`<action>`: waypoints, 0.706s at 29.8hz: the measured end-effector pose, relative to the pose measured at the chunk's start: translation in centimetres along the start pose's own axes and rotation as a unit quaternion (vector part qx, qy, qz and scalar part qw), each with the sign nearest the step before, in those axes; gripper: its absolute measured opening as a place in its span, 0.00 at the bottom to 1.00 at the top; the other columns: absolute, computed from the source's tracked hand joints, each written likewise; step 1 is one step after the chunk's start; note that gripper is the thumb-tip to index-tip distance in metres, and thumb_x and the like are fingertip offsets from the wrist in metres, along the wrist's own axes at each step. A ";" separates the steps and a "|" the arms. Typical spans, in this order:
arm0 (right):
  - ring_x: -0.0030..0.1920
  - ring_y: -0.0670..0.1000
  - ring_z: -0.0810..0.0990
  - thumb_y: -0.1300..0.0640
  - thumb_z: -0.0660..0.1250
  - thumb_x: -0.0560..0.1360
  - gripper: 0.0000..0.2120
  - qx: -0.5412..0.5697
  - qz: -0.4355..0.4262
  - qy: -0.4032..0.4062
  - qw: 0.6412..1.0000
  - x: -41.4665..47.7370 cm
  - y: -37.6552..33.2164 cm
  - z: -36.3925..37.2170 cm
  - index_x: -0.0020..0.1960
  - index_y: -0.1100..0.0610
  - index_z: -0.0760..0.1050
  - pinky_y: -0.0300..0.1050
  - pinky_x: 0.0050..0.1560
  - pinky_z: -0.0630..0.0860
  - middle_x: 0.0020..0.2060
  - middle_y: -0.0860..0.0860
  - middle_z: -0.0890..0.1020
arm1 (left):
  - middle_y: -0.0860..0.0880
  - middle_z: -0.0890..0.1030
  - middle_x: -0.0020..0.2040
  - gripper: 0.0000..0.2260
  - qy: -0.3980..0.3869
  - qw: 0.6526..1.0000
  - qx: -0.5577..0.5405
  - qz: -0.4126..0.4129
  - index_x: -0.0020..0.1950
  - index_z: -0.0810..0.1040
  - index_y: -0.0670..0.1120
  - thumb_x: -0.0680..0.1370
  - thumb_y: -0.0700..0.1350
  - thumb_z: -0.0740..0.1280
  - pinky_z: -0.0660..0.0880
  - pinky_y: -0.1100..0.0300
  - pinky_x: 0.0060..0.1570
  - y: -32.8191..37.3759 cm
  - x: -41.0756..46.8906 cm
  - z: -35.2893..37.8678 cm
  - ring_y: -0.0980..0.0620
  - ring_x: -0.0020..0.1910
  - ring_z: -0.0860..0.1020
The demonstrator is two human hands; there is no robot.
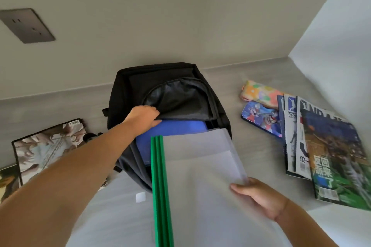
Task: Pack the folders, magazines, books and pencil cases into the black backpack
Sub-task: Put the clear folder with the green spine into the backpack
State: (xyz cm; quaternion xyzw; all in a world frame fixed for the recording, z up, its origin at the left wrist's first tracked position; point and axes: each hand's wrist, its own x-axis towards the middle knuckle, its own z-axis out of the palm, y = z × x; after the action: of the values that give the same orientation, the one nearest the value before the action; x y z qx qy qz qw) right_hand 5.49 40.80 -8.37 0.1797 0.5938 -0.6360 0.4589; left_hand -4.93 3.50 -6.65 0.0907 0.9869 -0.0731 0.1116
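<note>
Head camera is looking down on a grey table [251,78] where the black backpack [124,94] is lying with its main opening gaping toward the person. The left hand [143,117] is reaching forward and gripping the upper edge of that opening, fingers curled over the fabric and holding it lifted. Inside the opening, a blue folder [176,127] is sitting flat, its near part hidden under what the right hand is bringing in.

The right hand [259,196] is pinching the near right corner of a stack of clear folders [200,158] with green spine bars [160,176], thumb on top and fingers underneath, closed on the sheets. The stack's long axis is running away from the person, the green spines lying along its left side and pointing straight at the bag's mouth. Its far edge is already crossing the lip of the opening and overlapping the blue folder, while the near end is hanging out over the person's lap.

To the right of the bag, a floral pencil case [259,91] and a blue cartoon pencil case [261,117] are lying side by side, just beside a fanned pile of magazines [331,156] whose long sides are running roughly toward the person. On the left, well apart from the pile, a book [42,146] with a picture cover is resting flat, partly covered by the left forearm. A wall socket [27,25] is showing on the wall behind.
</note>
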 end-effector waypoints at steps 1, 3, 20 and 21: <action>0.41 0.55 0.86 0.66 0.67 0.74 0.08 0.000 0.000 -0.003 1.000 0.1 -0.1 0.3 0.52 0.65 0.80 0.43 0.38 0.81 0.46 0.61 0.85 | 0.45 0.79 0.55 0.17 0.006 0.999 -0.033 -0.013 0.57 0.77 0.44 0.80 0.54 0.58 0.73 0.52 0.53 -0.1 0.3 -0.4 0.45 0.56 0.76; 0.41 0.55 0.86 0.65 0.67 0.74 0.07 -0.001 0.001 -0.011 1.000 0.3 -0.6 1.0 0.51 0.63 0.81 0.43 0.38 0.81 0.46 0.60 0.85 | 0.44 0.80 0.54 0.17 0.022 0.996 -0.075 -0.039 0.55 0.79 0.43 0.79 0.55 0.59 0.74 0.52 0.51 -0.4 0.7 -1.1 0.43 0.54 0.77; 0.37 0.55 0.85 0.58 0.68 0.74 0.09 -0.048 -0.003 0.015 0.999 3.8 -6.8 0.9 0.49 0.63 0.81 0.45 0.43 0.82 0.43 0.60 0.85 | 0.46 0.80 0.50 0.17 0.058 0.993 -0.097 -0.027 0.54 0.79 0.43 0.79 0.54 0.60 0.73 0.53 0.48 -0.5 -0.9 -3.1 0.45 0.50 0.78; 0.37 0.55 0.85 0.58 0.68 0.74 0.10 -0.048 -0.004 0.018 0.999 3.9 -6.7 0.8 0.50 0.63 0.81 0.45 0.43 0.82 0.43 0.60 0.85 | 0.46 0.80 0.51 0.17 0.056 0.993 -0.097 -0.023 0.55 0.79 0.43 0.79 0.54 0.60 0.73 0.53 0.49 -0.5 -0.9 -3.0 0.45 0.51 0.78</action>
State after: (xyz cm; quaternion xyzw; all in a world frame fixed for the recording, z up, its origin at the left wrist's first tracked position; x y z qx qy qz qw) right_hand -1.55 37.79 -7.25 0.1670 0.6325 -0.6052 0.4537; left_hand -4.78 3.33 -3.43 0.0608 0.9958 0.0261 0.0625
